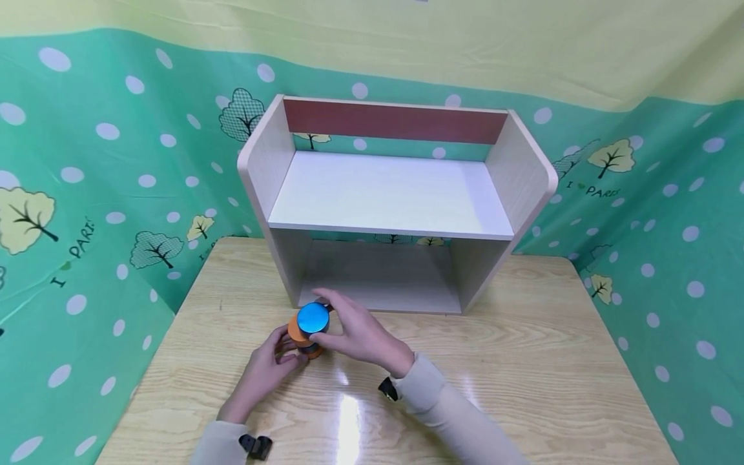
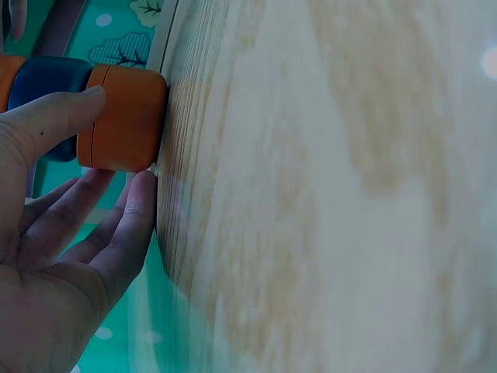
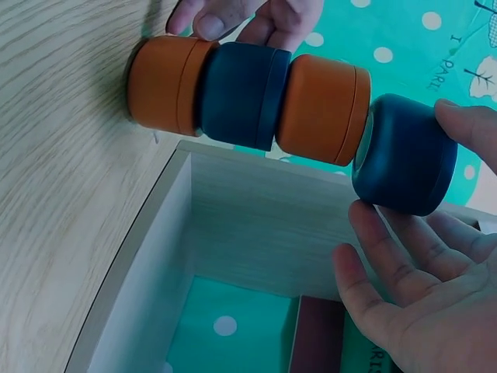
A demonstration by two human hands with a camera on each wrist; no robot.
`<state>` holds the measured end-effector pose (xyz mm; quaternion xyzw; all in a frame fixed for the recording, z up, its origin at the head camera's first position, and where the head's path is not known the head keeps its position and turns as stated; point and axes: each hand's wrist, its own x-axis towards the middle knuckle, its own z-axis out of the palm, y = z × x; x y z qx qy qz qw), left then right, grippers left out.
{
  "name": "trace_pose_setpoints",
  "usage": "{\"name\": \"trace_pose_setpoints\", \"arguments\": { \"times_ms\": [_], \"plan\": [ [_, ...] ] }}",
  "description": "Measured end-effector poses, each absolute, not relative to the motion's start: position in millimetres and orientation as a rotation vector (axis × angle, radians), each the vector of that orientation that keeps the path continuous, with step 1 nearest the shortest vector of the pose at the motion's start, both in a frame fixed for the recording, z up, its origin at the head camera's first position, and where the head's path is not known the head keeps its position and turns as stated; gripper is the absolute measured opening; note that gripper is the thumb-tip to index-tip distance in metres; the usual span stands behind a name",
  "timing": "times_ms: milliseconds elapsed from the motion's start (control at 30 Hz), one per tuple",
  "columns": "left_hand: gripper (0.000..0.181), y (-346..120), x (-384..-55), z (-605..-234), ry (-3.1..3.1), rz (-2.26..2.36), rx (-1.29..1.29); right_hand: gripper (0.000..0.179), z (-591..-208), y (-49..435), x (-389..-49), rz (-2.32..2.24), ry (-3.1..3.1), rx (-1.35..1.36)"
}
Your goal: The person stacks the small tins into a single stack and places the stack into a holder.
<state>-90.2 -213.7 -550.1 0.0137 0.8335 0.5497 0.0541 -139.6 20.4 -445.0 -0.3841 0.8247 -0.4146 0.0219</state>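
Several small round canisters, alternately orange and dark blue, form an upright stack on the table. My right hand grips the uppermost blue canister between thumb and fingers. In the right wrist view this blue canister leans slightly, its base touching or just over the upper orange canister. Below that one comes another blue canister, then the bottom orange canister, which stands on the table. Low on the stack, my left hand holds the bottom orange canister, thumb on one side and fingertips on the other.
Just behind the stack stands a two-level shelf unit with pale side panels and a reddish back strip. The wooden table runs out to both sides. A green dotted curtain hangs behind and at the sides.
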Motion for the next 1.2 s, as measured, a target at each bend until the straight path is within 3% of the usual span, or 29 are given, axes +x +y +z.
{"name": "trace_pose_setpoints", "arguments": {
  "times_ms": [1200],
  "plan": [
    [0.061, -213.2, -91.4, -551.1, 2.518, 1.697, 0.035, 0.076, -443.8, -0.5, -141.4, -1.241, 2.533, -1.245]
  ]
}}
